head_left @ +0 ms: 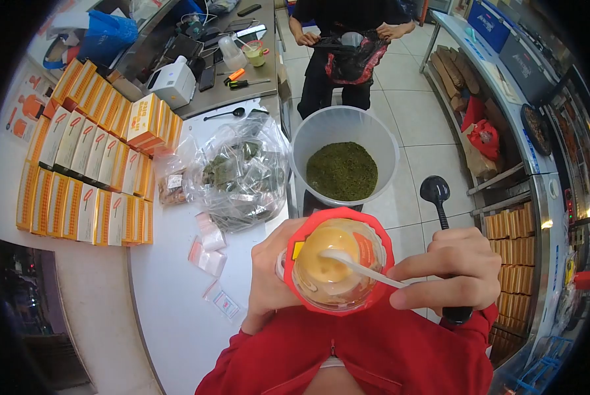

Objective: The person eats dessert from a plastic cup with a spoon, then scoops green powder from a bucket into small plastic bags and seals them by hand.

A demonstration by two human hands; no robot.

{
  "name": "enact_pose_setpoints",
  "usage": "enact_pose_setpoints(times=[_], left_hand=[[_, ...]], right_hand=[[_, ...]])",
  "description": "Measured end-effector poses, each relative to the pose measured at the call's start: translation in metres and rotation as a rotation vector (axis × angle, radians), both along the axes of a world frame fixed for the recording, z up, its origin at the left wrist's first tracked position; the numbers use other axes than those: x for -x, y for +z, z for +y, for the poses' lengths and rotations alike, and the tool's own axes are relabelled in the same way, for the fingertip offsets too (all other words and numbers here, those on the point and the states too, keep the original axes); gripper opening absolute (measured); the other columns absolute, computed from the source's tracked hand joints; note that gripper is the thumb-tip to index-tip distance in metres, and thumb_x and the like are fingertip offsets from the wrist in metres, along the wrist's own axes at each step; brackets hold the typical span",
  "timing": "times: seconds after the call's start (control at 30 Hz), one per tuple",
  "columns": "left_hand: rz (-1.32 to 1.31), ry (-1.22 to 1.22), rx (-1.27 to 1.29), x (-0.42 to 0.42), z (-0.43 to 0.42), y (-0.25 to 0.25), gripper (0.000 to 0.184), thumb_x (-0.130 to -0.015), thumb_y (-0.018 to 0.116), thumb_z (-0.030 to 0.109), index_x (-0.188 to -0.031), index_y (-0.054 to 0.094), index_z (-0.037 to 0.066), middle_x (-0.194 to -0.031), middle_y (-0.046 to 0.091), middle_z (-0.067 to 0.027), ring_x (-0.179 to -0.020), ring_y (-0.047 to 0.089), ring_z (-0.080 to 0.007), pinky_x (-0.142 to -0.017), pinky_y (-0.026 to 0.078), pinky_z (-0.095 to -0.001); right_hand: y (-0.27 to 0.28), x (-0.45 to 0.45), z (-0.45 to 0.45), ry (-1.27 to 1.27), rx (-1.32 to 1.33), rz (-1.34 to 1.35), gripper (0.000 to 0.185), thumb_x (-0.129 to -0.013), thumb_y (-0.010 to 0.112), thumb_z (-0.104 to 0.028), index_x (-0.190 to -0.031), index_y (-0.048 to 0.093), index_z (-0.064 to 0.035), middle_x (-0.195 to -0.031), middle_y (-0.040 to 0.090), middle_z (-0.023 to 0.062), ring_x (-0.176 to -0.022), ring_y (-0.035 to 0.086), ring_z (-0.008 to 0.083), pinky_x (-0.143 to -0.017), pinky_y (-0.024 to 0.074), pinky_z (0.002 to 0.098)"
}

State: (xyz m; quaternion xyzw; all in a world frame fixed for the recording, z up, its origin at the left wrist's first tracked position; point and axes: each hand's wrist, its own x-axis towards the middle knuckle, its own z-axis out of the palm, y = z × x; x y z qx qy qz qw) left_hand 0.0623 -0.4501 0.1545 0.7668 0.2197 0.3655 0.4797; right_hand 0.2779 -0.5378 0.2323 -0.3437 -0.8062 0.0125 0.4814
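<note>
My left hand (267, 263) is wrapped round a clear jar with a red rim (297, 238), held close to my chest. Some creamy yellow-orange stuff (334, 247) lies inside it. My right hand (449, 273) pinches the handle of a white spoon (367, 271), whose tip reaches into the jar. The same hand also grips a black spoon (436, 192), its bowl pointing away from me. Beyond the jar stands a translucent bucket (388, 131) with a green, crumbly mass (342, 171) in it.
On the white table (169, 296) lie a clear plastic bag of small packets (245, 171) and loose sachets (208, 257). Stacked orange-and-white boxes (84, 155) line the left. Opposite, a person holds a black bag (354, 59). Shelves (505, 197) run along the right.
</note>
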Motion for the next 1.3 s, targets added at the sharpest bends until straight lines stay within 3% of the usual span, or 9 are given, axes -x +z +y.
enact_pose_setpoints(times=[0.17,0.37,0.63,0.73,0.87,1.17,1.27,1.3], left_hand=[[0.004,0.017,-0.012,0.000,-0.001,0.001,0.094,-0.030,0.075,0.040,-0.108,0.054,-0.007,-0.103,0.058,-0.0215,-0.091,0.060,-0.0297,-0.080,0.048,-0.0341],[0.016,0.031,-0.016,-0.002,0.000,0.000,0.091,-0.033,0.077,0.039,-0.108,0.054,-0.007,-0.103,0.059,-0.0205,-0.091,0.061,-0.0286,-0.079,0.048,-0.0336],[0.028,0.036,-0.011,-0.003,0.001,-0.002,0.087,-0.037,0.079,0.037,-0.108,0.054,-0.005,-0.103,0.059,-0.0192,-0.091,0.061,-0.0273,-0.079,0.048,-0.0329],[0.033,0.036,-0.011,-0.003,0.001,-0.001,0.085,-0.039,0.080,0.036,-0.109,0.054,-0.005,-0.103,0.060,-0.0187,-0.091,0.061,-0.0268,-0.078,0.049,-0.0327],[0.038,0.036,-0.010,-0.004,0.003,-0.001,0.083,-0.041,0.081,0.036,-0.109,0.054,-0.005,-0.103,0.060,-0.0180,-0.091,0.061,-0.0261,-0.078,0.049,-0.0324],[0.048,0.032,-0.004,-0.008,0.009,-0.001,0.079,-0.046,0.083,0.034,-0.109,0.055,-0.003,-0.103,0.060,-0.0166,-0.090,0.061,-0.0245,-0.077,0.049,-0.0316],[-0.022,0.024,0.023,-0.011,0.010,0.005,0.060,-0.056,0.083,0.014,-0.109,0.056,0.002,-0.102,0.062,-0.0103,-0.089,0.062,-0.0185,-0.076,0.049,-0.0293],[0.002,0.025,0.022,-0.012,0.010,0.008,0.065,-0.054,0.084,0.020,-0.109,0.056,0.001,-0.101,0.061,-0.0111,-0.089,0.062,-0.0185,-0.077,0.049,-0.0292]], right_hand=[[-0.001,0.002,0.000,0.075,0.060,0.060,0.025,-0.070,0.058,-0.010,-0.093,0.068,-0.0070,-0.081,0.061,0.0067,-0.044,0.047,0.0064,-0.037,0.0329,0.0179],[-0.013,0.011,0.003,0.001,0.098,-0.046,0.024,-0.067,0.061,-0.010,-0.089,0.067,-0.0046,-0.080,0.063,0.0067,-0.049,0.051,0.0083,-0.041,0.0367,0.0192],[-0.014,0.008,0.004,-0.204,-0.053,-0.148,0.026,-0.060,0.063,-0.012,-0.085,0.067,-0.0068,-0.076,0.065,0.0043,-0.044,0.044,0.0050,-0.038,0.0262,0.0176],[-0.012,0.004,0.006,-0.160,-0.202,-0.239,0.025,-0.059,0.063,-0.012,-0.083,0.067,-0.0083,-0.078,0.065,0.0035,-0.044,0.040,0.0042,-0.038,0.0231,0.0172],[-0.010,0.008,0.006,-0.110,-0.203,-0.301,0.024,-0.058,0.064,-0.013,-0.082,0.067,-0.0096,-0.081,0.064,0.0035,-0.045,0.038,0.0039,-0.039,0.0209,0.0173],[-0.007,0.003,0.002,-0.031,0.124,-0.205,0.030,-0.062,0.063,-0.012,-0.091,0.064,-0.0034,-0.083,0.063,0.0061,-0.049,0.051,0.0097,-0.040,0.0362,0.0210],[-0.011,-0.001,0.002,0.010,0.166,-0.127,0.031,-0.065,0.062,-0.011,-0.095,0.063,-0.0024,-0.084,0.063,0.0067,-0.049,0.053,0.0122,-0.041,0.0381,0.0227],[-0.011,-0.001,0.003,0.014,0.196,-0.090,0.031,-0.066,0.061,-0.011,-0.096,0.062,-0.0025,-0.085,0.064,0.0065,-0.050,0.054,0.0126,-0.042,0.0386,0.0231]])
